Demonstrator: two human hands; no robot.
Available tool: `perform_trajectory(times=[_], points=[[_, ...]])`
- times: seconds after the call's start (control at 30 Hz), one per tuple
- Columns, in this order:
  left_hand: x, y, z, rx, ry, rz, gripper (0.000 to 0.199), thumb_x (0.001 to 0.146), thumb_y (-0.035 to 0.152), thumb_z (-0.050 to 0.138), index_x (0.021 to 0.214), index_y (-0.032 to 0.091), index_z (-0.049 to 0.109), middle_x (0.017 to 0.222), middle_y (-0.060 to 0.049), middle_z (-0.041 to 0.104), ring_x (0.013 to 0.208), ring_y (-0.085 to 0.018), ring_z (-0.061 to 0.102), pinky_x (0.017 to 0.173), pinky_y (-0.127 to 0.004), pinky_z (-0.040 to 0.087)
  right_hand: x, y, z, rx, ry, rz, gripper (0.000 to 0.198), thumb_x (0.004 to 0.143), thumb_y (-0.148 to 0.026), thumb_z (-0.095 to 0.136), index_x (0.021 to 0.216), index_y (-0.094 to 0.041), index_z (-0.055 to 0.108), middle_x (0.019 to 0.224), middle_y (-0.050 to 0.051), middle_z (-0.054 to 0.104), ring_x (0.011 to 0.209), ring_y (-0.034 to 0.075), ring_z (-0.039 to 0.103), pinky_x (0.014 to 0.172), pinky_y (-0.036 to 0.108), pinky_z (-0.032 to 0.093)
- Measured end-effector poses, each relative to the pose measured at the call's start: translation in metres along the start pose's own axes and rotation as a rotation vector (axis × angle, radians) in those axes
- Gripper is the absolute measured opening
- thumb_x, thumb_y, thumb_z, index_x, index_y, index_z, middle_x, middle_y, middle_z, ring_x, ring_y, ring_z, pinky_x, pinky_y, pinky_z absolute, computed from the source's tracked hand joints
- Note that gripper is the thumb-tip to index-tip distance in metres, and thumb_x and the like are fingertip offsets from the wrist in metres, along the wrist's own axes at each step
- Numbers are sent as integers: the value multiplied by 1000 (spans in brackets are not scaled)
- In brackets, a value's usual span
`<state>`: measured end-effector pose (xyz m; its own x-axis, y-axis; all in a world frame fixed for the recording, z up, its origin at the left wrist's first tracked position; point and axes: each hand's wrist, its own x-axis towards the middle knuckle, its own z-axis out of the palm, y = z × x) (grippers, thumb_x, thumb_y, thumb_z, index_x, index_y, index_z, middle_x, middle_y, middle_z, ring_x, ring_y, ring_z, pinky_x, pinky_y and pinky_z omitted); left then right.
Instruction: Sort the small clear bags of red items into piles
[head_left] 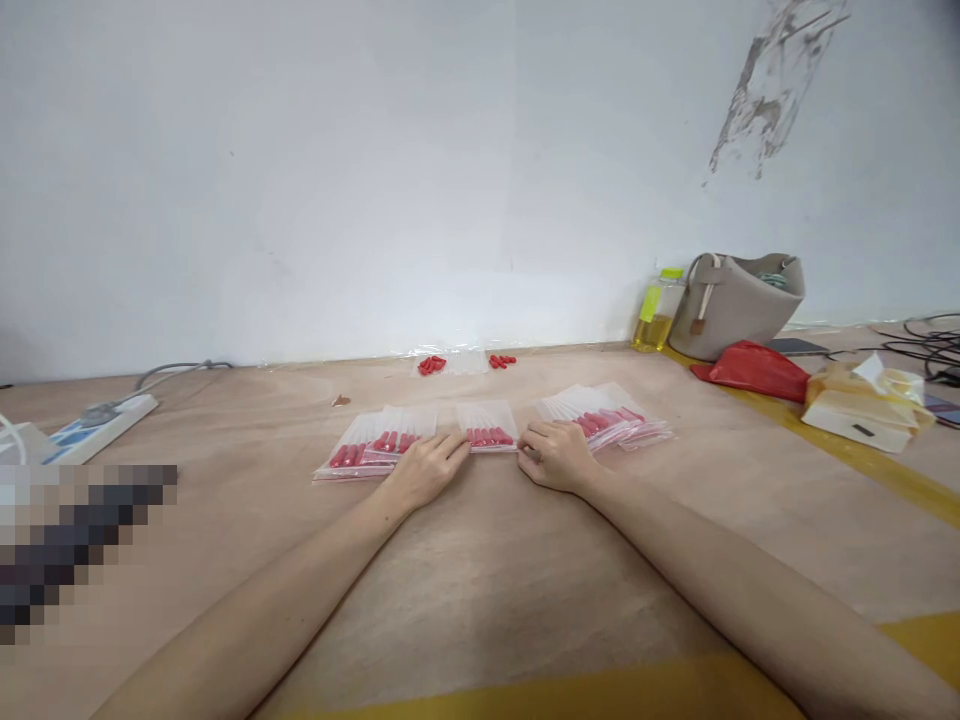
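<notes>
A small clear plastic bag (487,424) lies flat between my hands, with a row of red-ended pieces showing along its near side. My left hand (431,468) has its fingers closed together at the bag's left lower edge. At the right lower edge, my right hand (556,457) is curled, its fingertips pinched at the corner. Overlapping bags (356,447) with similar red pieces lie beside my left hand, partly behind it. Another fanned stack of bags (600,415) sits beyond and to the right of my right hand.
Two loose groups of red pieces, one left (431,365) and one right (502,361), lie near the wall. A power strip (105,428) is on the left. To the right are a yellow-capped bottle (656,315), grey bag (739,305), red pouch (757,371) and tissue pack (862,408).
</notes>
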<state>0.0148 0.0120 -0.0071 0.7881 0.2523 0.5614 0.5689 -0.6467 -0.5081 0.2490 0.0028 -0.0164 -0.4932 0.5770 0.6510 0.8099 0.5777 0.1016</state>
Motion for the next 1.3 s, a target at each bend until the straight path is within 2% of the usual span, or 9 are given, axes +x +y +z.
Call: perform_trajectory(times=[0.2, 0.3, 0.53, 0.63, 0.87, 1.17, 1.3], points=[[0, 1, 1, -24, -27, 7, 17, 84, 9, 37, 92, 12, 53, 90, -7, 60, 73, -14, 58, 62, -25, 48, 5, -14, 0, -12, 74, -57, 14, 77, -29, 49, 84, -22, 59, 83, 1, 58, 71, 11, 48, 56, 24, 27], [1, 2, 0, -55, -34, -1, 19, 85, 9, 36, 94, 12, 52, 89, -7, 60, 75, -14, 59, 63, -25, 48, 12, -25, 4, -47, 109, -122, 17, 82, -29, 45, 88, -23, 59, 83, 0, 59, 72, 11, 47, 58, 25, 27], [2, 6, -2, -88, 20, 35, 22, 86, 10, 35, 100, 10, 51, 99, -9, 60, 86, -16, 58, 70, -25, 49, 21, -37, 5, -142, 171, -230, 19, 84, -21, 43, 77, -20, 60, 72, 0, 59, 69, 12, 44, 55, 27, 24], [4, 7, -3, -93, 18, 41, 19, 85, 10, 36, 96, 11, 52, 96, -8, 61, 83, -15, 59, 69, -26, 49, 21, -38, 4, -178, 174, -283, 18, 84, -18, 43, 73, -18, 58, 73, 0, 59, 68, 12, 43, 54, 28, 22], [6, 7, -7, -100, 74, 32, 17, 83, 7, 39, 86, 14, 54, 89, -5, 62, 76, -13, 59, 64, -24, 47, 17, -31, 3, -232, 184, -339, 20, 85, -15, 41, 69, -16, 53, 69, 1, 55, 66, 12, 41, 56, 29, 19], [1, 4, -5, -149, 101, -13, 17, 79, 6, 42, 87, 15, 54, 88, -3, 63, 74, -13, 59, 65, -23, 48, -4, -1, -13, -313, 85, -319, 18, 84, -12, 39, 73, -16, 53, 69, 2, 54, 65, 12, 41, 58, 29, 20], [0, 5, -6, -156, 72, -19, 18, 80, 8, 41, 85, 15, 56, 87, -3, 63, 72, -13, 59, 62, -23, 49, -11, 6, -15, -319, 110, -248, 22, 84, -12, 39, 67, -16, 52, 65, 1, 53, 62, 11, 41, 57, 29, 19]])
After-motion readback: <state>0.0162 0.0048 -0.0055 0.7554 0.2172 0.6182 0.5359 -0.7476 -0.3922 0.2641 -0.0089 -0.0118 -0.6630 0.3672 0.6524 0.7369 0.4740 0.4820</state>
